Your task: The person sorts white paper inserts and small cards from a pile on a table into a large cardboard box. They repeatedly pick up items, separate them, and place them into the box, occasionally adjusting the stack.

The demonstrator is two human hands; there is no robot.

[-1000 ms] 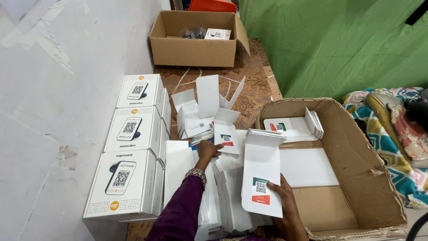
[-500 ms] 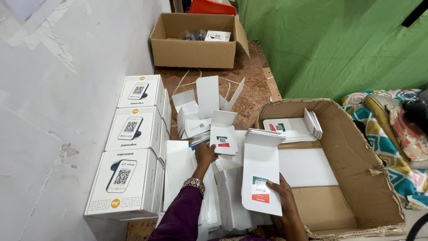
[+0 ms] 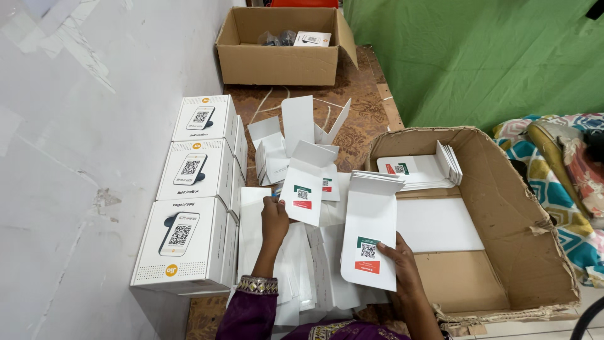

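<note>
White folded cards [image 3: 302, 296] litter the brown patterned tabletop [image 3: 365, 119] by a white wall. My left hand [image 3: 274, 217] pinches one card [image 3: 303, 189]; my right hand [image 3: 397, 261] grips a card stack [image 3: 370, 236].

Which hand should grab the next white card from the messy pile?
Probably the left hand. It is right over the loose pile of white cards, pinching just one small card. The right hand is full, holding a thick stack of cards.

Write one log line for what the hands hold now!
left hand: lifts card | right hand: holds card stack | beside: open carton
</note>
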